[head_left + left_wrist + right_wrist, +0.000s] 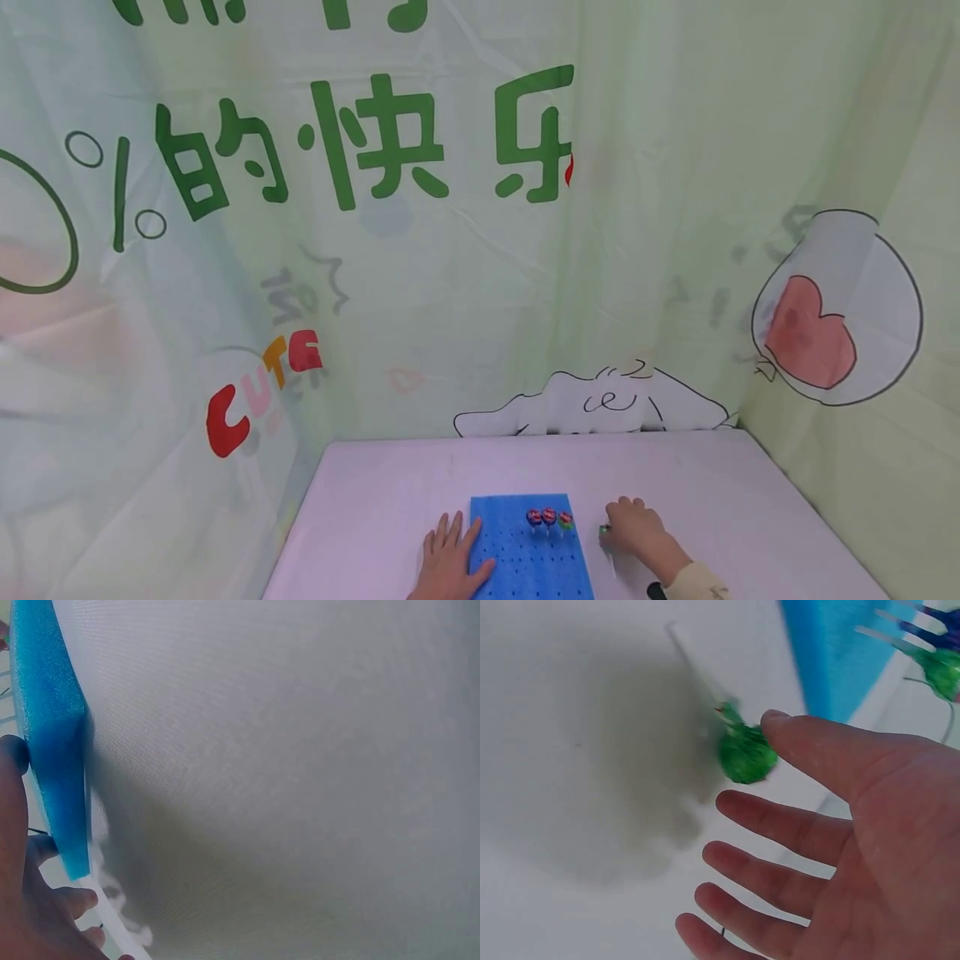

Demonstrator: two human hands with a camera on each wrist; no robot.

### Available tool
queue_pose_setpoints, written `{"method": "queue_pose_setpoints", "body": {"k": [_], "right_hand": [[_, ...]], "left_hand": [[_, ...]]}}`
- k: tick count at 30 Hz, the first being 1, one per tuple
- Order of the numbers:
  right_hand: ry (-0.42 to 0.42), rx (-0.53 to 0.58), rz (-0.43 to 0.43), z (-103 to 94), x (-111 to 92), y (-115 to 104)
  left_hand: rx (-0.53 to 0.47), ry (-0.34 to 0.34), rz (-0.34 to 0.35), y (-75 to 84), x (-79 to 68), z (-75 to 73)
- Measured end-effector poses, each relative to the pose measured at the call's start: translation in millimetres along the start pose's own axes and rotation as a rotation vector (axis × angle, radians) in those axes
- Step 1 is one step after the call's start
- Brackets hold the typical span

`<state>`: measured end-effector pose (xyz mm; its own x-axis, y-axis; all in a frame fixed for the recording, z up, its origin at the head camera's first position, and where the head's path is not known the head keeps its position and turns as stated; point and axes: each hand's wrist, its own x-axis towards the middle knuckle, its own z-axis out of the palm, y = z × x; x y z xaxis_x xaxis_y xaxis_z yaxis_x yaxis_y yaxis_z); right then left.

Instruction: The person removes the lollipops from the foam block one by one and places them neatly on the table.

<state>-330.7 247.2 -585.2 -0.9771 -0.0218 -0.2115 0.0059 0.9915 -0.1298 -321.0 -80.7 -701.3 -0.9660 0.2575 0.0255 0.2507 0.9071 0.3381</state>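
Observation:
A blue foam board (498, 512) dotted with small holes lies on the table. Three wrapped lollipops (549, 517) stand in a row near its far right corner, two dark red-and-blue and one green-and-red. My left hand (450, 560) rests at the board's left edge with spread fingers; the left wrist view shows fingertips (15, 752) at the board's side (56, 742). To the right of the board, a green-wrapped lollipop (746, 755) lies with its white stick pointing away from my palm. My right hand (885, 817) is beside it, thumb tip right at the wrapper, fingers extended and apart.
The table (405, 475) has a pale pinkish-white surface. Printed curtains (465, 275) with green characters hang behind it and along both sides. A light sleeve (697, 582) and a dark wrist strap (656, 591) show at the right arm.

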Motion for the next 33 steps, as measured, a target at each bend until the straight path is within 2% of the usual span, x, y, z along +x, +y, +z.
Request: {"method": "queue_pose_setpoints", "body": {"k": [7,10,15,24,27,33], "right_hand": [[0.155,0.066,-0.08,-14.9,-9.4,-3.6],[0.218,0.079,-0.114,-16.1,-13.9,-8.4],[0.278,0.135,-0.167,-13.9,-22.7,-17.3],[0.339,0.21,-0.296,16.4,-24.9,-26.4],[0.402,0.191,-0.33,28.0,-24.8,-28.1],[0.601,0.12,-0.403,43.2,-25.8,-28.7]], "left_hand": [[0.017,-0.008,-0.002,0.7,-0.4,-0.1],[0.02,-0.003,0.0,2.2,-1.7,-2.0],[0.002,0.007,-0.004,4.6,-4.3,-5.8],[0.009,0.009,-0.017,6.4,-5.3,-9.8],[0.014,0.017,-0.012,7.0,-5.7,-11.2],[0.0,0.013,-0.005,6.2,-5.9,-9.8]]}}
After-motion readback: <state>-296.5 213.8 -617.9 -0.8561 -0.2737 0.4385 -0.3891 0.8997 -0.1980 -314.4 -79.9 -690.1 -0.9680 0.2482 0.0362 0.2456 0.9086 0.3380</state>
